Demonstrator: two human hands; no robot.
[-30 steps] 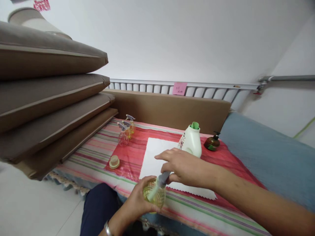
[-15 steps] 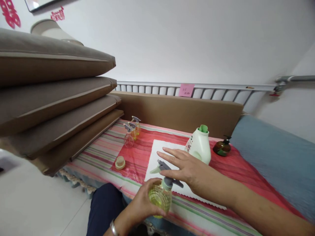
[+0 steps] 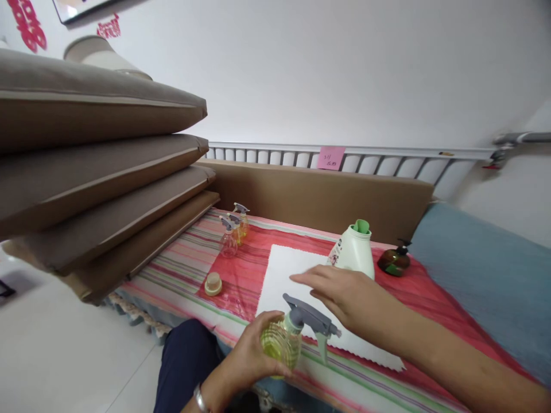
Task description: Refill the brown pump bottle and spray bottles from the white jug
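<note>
Head cam, L to R: stack of brown cushions point(image 3: 99, 172) fills the left side, w/ a lampshade point(image 3: 101, 54) behind the top one. On the striped tablecloth point(image 3: 181, 267) sit small spray bottles point(image 3: 232, 235) near the back and a round tan cap point(image 3: 213, 283) closer to the front edge, well apart from the hands.

Left hand point(image 3: 253, 355) is clamped round the belly of a yellow spray bottle point(image 3: 282, 344), held just off the front edge of the table, above the dark-trousered lap point(image 3: 185, 361). Bracelet point(image 3: 198, 397) on that wrist. The grey trigger head point(image 3: 312, 321) sits on the bottle neck now, nozzle pointing right w/ the trigger hanging down; 0.5 s ago it pointed toward the back left, and 1 s ago it was tilted, gripped by the right fingers.

Right hand point(image 3: 344, 295) is flat and open, fingers apart, just behind the trigger head; can't tell if the palm touches it. It hovers over the white cloth point(image 3: 284, 275). It has let go since 1 s ago.

Further right: white detergent jug point(image 3: 355, 252) w/ green spout, then a dark round pump bottle point(image 3: 394, 261), then blue fabric point(image 3: 482, 275). Camera has shifted a bit since before.
</note>
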